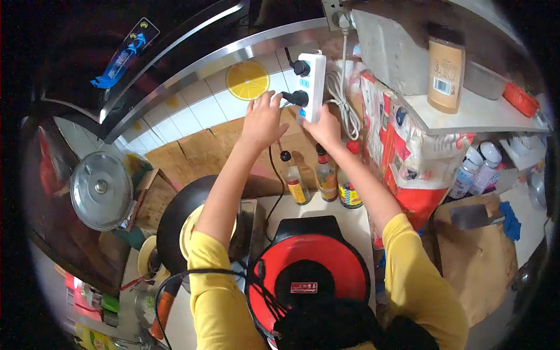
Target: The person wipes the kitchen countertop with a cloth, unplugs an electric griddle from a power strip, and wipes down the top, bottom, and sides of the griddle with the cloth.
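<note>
A white power strip point(315, 81) stands upright against the wall, with two black plugs in it. My right hand point(324, 127) grips its lower end, thumb at the front near a blue switch; the fingers behind are partly hidden. Just left of the lower black plug point(296, 98) is my left hand point(264, 118), fingers stretched upward and thumb apart, holding nothing that I can see. A black cord point(275, 169) hangs below it toward the red and black round electric appliance point(341, 262) on the counter.
Several sauce bottles point(296, 181) stand below my hands. A black wok point(175, 213) sits to the left, and a glass lid point(101, 191) leans farther left. On the right are a shelf with a brown-capped jar point(446, 73), a cutting board point(475, 262) and a cleaver point(468, 216).
</note>
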Demonstrator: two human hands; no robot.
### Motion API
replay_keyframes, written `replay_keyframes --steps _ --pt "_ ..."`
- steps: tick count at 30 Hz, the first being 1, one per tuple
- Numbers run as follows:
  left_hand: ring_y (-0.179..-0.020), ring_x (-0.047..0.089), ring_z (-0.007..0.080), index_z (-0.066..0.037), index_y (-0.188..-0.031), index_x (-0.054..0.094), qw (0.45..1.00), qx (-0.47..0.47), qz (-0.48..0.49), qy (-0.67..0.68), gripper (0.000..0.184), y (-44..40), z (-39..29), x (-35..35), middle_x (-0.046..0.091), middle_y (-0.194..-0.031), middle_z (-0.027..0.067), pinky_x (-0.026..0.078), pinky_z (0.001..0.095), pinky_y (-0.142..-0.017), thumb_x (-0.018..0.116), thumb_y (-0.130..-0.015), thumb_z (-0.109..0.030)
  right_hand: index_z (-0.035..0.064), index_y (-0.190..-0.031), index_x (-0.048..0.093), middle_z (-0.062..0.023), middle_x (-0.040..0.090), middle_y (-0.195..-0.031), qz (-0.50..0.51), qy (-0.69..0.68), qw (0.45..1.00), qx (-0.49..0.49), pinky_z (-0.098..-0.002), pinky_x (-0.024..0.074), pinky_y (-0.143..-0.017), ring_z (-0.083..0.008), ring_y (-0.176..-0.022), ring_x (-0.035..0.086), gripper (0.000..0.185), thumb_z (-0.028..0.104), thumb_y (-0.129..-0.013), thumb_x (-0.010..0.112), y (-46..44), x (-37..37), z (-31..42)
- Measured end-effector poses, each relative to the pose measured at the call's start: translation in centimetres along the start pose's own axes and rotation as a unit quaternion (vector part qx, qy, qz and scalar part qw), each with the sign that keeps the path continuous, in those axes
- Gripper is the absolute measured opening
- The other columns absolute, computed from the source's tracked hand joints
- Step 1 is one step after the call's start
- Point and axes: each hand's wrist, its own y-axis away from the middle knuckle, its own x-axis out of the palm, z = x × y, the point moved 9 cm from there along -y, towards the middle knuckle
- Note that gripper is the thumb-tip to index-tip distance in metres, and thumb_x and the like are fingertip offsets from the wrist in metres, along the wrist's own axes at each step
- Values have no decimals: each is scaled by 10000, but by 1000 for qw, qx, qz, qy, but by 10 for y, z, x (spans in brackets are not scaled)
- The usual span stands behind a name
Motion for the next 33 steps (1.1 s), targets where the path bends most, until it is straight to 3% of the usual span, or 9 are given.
replay_keyframes --steps 2,4,6,8,9,12,22,29,33 --pt "-945 409 266 -31 -1000 387 999 -26 -19 -7 536 -17 -1 6 446 -968 119 286 395 -836 618 -562 -234 -16 -835 415 -201 528 -764 -16 -16 1000 -19 -390 414 -620 -338 -707 515 452 292 -552 585 8 -11 12" --pt "-943 410 256 -30 -962 400 993 -63 98 -20 523 -29 0 30 448 -947 121 278 407 -842 628 -540 -241 -12 -831 402 -205 521 -764 -43 -16 998 -53 -397 406 -617 -341 -707 510 426 265 -560 579 8 -11 14" --pt "-893 440 261 -32 -913 413 998 -40 45 -22 471 -40 -5 25 479 -866 123 285 389 -839 620 -531 -213 -6 -837 386 -213 513 -773 -77 -40 996 -36 -402 400 -625 -344 -715 504 415 241 -561 575 10 -15 8" --pt "-817 472 276 -25 -864 424 998 -3 67 -9 428 -49 -15 32 501 -774 128 342 360 -785 612 -511 -177 1 -839 372 -213 516 -742 -88 -38 994 -50 -409 400 -599 -358 -694 503 394 220 -583 576 9 -14 5" --pt "-748 500 292 -27 -823 445 995 -38 90 -9 387 -53 -12 35 521 -714 144 401 347 -690 603 -503 -177 3 -837 369 -212 518 -724 -85 -67 993 -51 -410 401 -584 -360 -678 505 383 220 -598 574 11 -14 6" --pt "-721 514 294 -33 -809 465 983 -72 169 -4 376 -55 -6 41 534 -731 155 423 360 -622 598 -510 -217 5 -835 363 -208 521 -693 -69 -118 988 -69 -409 404 -557 -361 -652 509 365 219 -624 571 11 -14 8" --pt "-672 538 277 -29 -683 540 983 -55 176 19 329 -56 -7 40 553 -684 149 428 340 -630 594 -512 -305 2 -844 353 -199 529 -682 -30 -173 977 -122 -392 410 -552 -348 -656 517 364 212 -639 568 2 -14 6" --pt "-699 540 271 -21 -684 566 972 -97 212 -3 324 -58 -10 42 556 -709 154 432 326 -640 596 -514 -295 2 -835 363 -211 524 -694 -12 -119 989 -82 -403 405 -567 -359 -671 511 353 217 -646 569 -4 -10 -2" --pt "-712 535 289 -4 -691 572 966 -121 228 17 433 -55 -6 42 552 -705 175 425 330 -654 557 -562 -417 -13 -838 368 -221 522 -706 -24 -99 991 -84 -410 406 -572 -365 -679 507 361 214 -644 572 -4 -18 6"
